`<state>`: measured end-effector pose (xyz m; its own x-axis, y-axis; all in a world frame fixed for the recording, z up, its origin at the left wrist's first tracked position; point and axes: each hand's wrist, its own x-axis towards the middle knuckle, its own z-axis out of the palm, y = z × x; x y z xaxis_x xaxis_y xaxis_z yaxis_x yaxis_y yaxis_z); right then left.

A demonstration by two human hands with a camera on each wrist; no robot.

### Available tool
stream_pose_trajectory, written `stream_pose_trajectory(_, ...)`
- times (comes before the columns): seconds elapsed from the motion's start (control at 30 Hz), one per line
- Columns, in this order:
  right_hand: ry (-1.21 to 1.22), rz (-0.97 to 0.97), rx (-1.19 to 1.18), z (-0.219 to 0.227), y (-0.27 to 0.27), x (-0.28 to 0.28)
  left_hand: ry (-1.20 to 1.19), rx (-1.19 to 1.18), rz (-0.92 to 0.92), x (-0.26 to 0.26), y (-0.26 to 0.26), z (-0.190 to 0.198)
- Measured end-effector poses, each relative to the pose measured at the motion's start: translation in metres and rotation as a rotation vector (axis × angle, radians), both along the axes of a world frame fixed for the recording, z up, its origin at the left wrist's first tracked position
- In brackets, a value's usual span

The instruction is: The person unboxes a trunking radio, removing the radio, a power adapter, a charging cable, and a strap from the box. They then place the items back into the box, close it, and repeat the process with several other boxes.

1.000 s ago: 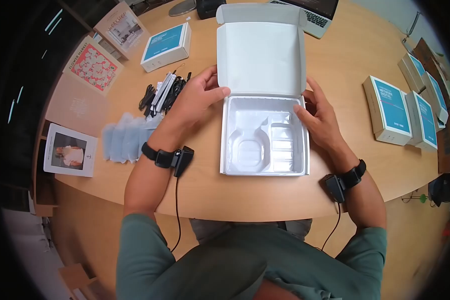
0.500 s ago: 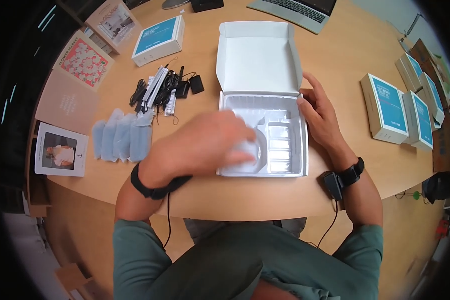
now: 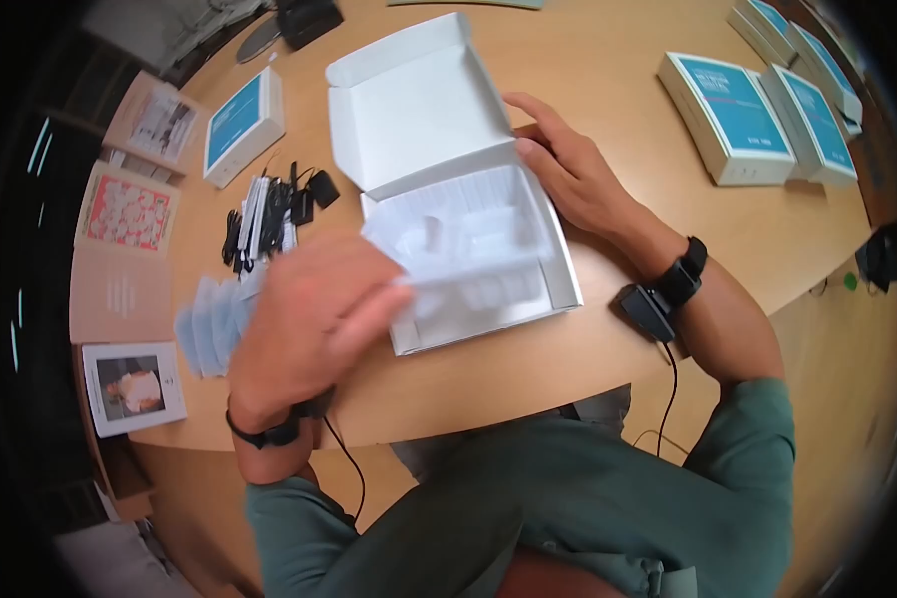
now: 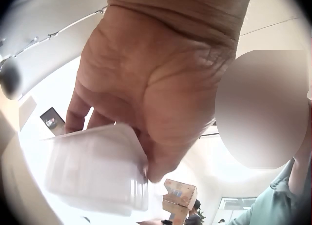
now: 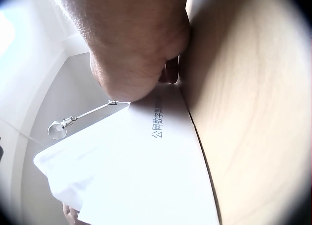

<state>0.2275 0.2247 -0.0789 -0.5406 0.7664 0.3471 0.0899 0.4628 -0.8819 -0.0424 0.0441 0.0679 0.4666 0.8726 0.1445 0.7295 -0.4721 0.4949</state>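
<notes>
An opened white box (image 3: 488, 324) stands on the table in the head view, its lid (image 3: 424, 115) folded back. My left hand (image 3: 319, 314) pinches the near-left edge of a clear plastic tray (image 3: 458, 224), which is tilted and lifted partly out of the box. In the left wrist view the tray (image 4: 97, 171) hangs between the thumb and fingers of that hand (image 4: 151, 83). My right hand (image 3: 578, 174) holds the box's right side by the hinge; the right wrist view shows this hand (image 5: 131, 49) against the printed white side wall (image 5: 161, 156).
Left of the box lie black cables and adapters (image 3: 279, 204) and pale blue wrapped pieces (image 3: 209, 324). A blue-and-white box (image 3: 244, 125) stands behind them. Several similar boxes (image 3: 733, 115) stand at the right. Books (image 3: 130, 214) line the left edge.
My left hand has gone from the box's left side to the tray and raised it. The box has turned somewhat. My right hand stays at its side. The head view has shifted.
</notes>
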Motion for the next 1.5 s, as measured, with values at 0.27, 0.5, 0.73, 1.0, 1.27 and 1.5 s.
stream_pose_trajectory(0.27,-0.024,-0.004,-0.046,0.003,-0.003,0.001,-0.404,0.276,0.332,-0.021,-0.012,0.014)
stream_pose_trajectory(0.5,-0.029,-0.012,-0.020,0.001,0.000,0.000,-0.177,0.241,0.035,0.002,0.000,0.001)
stream_pose_trajectory(0.73,0.010,-0.003,-0.042,-0.002,0.002,0.000,0.160,0.075,-0.153,0.031,0.002,-0.029)
stream_pose_trajectory(1.0,-0.006,0.004,-0.054,0.003,-0.001,0.001,0.243,-0.085,-0.127,0.028,0.005,-0.037)
stream_pose_trajectory(1.27,0.124,0.035,-0.229,0.003,-0.003,-0.001,-0.470,0.033,0.635,-0.049,0.066,-0.069)
stream_pose_trajectory(1.5,0.211,0.119,-0.386,0.006,0.000,-0.003,-1.036,-0.280,0.403,-0.055,0.074,-0.079)
